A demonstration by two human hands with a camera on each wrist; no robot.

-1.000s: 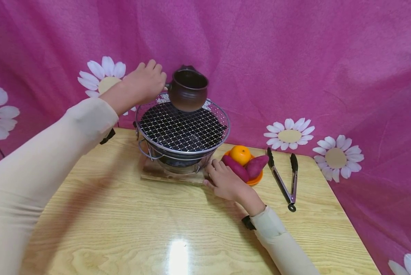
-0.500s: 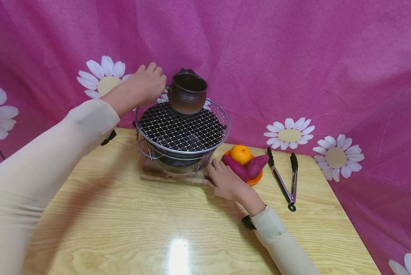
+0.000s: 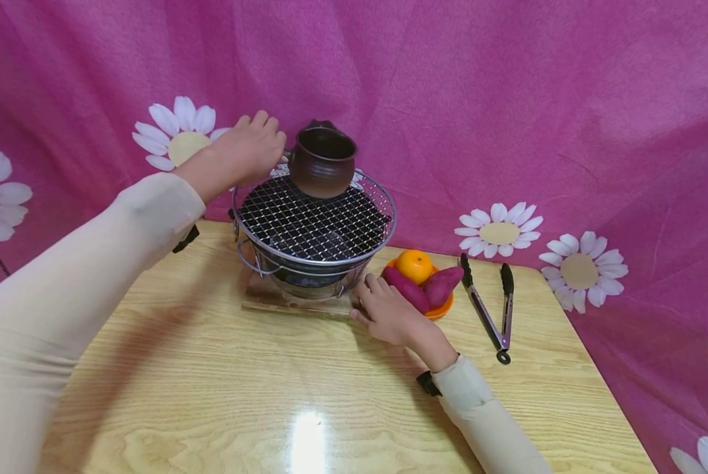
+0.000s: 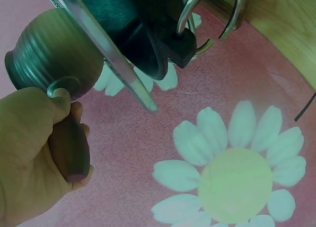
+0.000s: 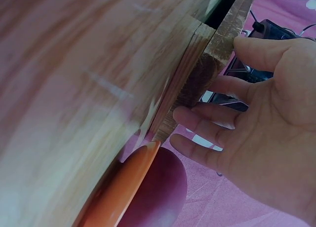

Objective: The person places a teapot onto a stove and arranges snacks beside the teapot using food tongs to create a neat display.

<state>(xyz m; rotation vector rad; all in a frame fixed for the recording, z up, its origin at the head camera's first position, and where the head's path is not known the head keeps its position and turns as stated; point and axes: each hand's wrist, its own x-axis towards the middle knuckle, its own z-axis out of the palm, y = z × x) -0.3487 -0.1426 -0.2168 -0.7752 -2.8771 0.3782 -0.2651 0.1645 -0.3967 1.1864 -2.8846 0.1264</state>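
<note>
My left hand (image 3: 250,148) grips the stubby side handle (image 4: 70,150) of a dark brown, ribbed clay pot (image 3: 322,170), thumb near the pot's wall. The pot sits upright at the back of a round wire mesh (image 3: 312,230) on top of a tabletop grill (image 3: 309,276), its base right at the wires. Below the grill lies a wooden board (image 3: 295,308). At the board's right end is my right hand (image 3: 392,316), its fingers loosely bent. In the right wrist view, the thumb (image 5: 259,52) and fingertips lie right by the board's edge.
Beside my right hand is an orange plate (image 3: 443,311) bearing an orange (image 3: 414,266) and two purple sweet potatoes (image 3: 443,286). Farther right, tongs (image 3: 491,320) lie spread on the wooden table (image 3: 241,388). A pink flowered cloth (image 3: 449,112) hangs behind.
My left hand and the clay pot have sunk slightly toward the mesh, mostly in the first half second. My right hand has stayed by the board.
</note>
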